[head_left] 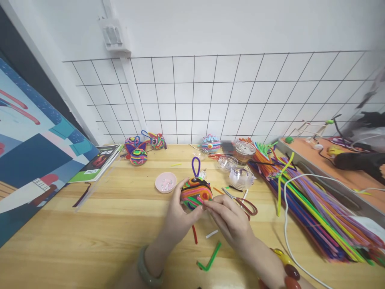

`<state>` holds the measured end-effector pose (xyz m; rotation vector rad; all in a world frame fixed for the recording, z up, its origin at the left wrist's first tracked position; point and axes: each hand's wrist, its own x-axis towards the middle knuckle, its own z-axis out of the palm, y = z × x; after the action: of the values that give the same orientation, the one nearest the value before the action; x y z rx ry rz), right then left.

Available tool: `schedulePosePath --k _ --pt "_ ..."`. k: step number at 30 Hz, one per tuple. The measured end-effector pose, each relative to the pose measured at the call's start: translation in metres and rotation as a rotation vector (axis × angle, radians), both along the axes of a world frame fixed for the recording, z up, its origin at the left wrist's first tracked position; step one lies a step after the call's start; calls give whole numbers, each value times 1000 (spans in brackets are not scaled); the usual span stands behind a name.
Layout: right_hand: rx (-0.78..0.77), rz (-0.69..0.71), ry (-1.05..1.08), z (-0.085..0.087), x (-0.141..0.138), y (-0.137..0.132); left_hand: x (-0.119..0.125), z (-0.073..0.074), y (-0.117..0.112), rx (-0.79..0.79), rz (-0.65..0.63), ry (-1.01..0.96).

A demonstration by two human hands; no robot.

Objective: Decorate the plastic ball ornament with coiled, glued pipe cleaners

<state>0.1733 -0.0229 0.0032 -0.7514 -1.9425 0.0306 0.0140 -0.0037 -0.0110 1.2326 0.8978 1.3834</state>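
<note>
My left hand [177,218] is closed around a ball [196,192] wrapped in bright pipe cleaners, with a purple loop on top, held just above the wooden table [99,224]. My right hand [230,218] pinches a pink pipe cleaner end against the ball's lower right side. Short red, white and green pipe cleaner scraps [209,260] lie on the table under my hands. Red-handled scissors [245,204] rest just right of the ball.
A big heap of coloured pipe cleaners [315,200] fills the right side, crossed by a white cable. Finished wrapped balls [138,156] stand at the back, with clear plastic shells [240,176], a pink dish [165,182], a booklet and a leaning painted board on the left.
</note>
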Motion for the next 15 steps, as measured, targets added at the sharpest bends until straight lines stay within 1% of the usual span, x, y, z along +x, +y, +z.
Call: schedulePosePath --k 4,9,12,15 --pt "52 -16 -59 -3 1 1 0 -3 -1 43 14 79" --pt "-6 3 -126 -11 4 3 -1 1 -2 57 24 74" --pt "-15 7 -164 -12 6 4 -3 4 -3 90 -5 132" --pt "-17 -2 -166 -11 7 4 -7 3 -3 108 -60 154"
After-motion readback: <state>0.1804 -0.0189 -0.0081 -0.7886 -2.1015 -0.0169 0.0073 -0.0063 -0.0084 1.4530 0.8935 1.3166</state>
